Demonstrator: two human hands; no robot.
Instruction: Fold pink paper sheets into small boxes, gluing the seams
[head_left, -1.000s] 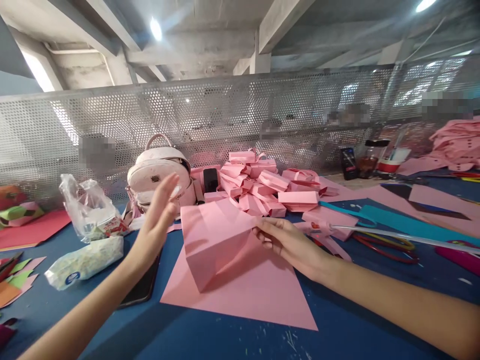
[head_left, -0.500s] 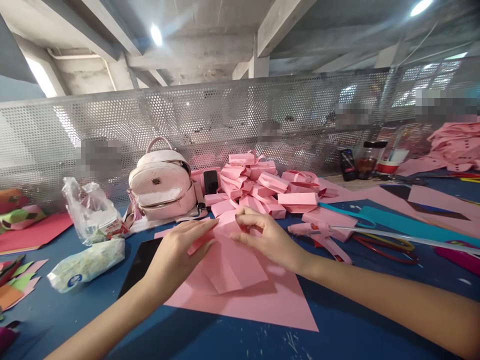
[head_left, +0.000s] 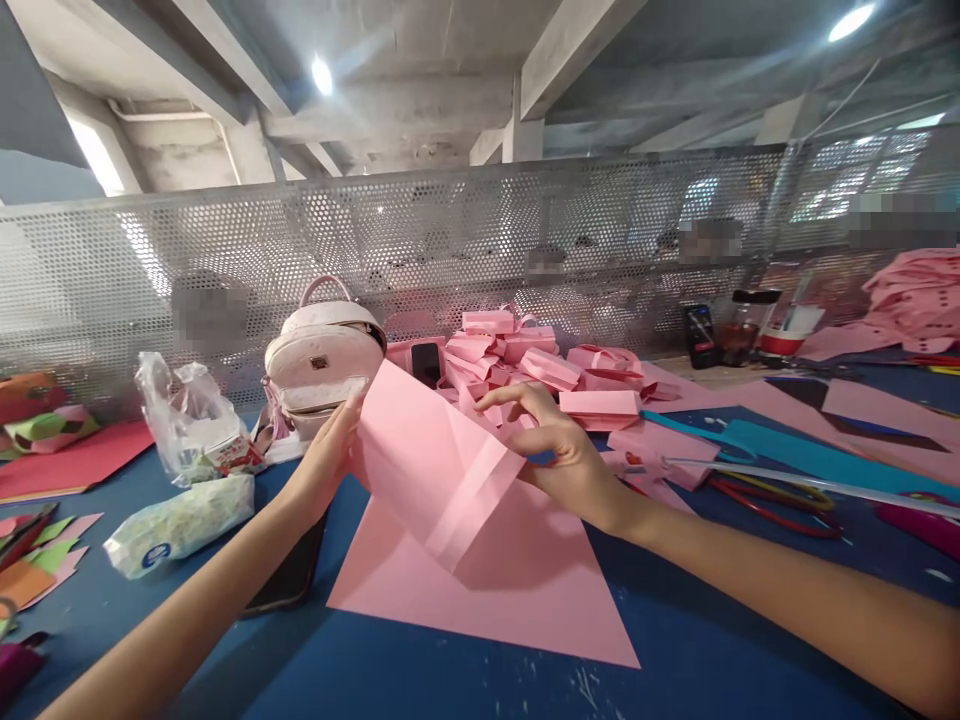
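A creased pink sheet of paper (head_left: 420, 460) is raised and tilted in front of me, with a folded strip along its right side. My left hand (head_left: 337, 440) grips its left edge, the fingers partly behind it. At the right edge is my right hand (head_left: 559, 450), index finger and thumb apart and curved, lower fingers hidden behind the paper. Beneath lies a flat pink sheet (head_left: 525, 625) on the blue table. Farther back is a heap of folded pink paper pieces (head_left: 517, 350).
A pale pink backpack (head_left: 322, 360), a plastic bag (head_left: 187, 420), a tissue pack (head_left: 180, 525) and a dark phone (head_left: 289, 575) lie on the left. To the right are a glue gun (head_left: 660, 485), teal paper (head_left: 810, 450) and red handles (head_left: 780, 510). A perforated metal screen (head_left: 450, 230) stands behind.
The pink paper has been lifted and turned, so its folded strip now faces me at the right. My left hand moved left to its edge; my right hand opened and shifted right.
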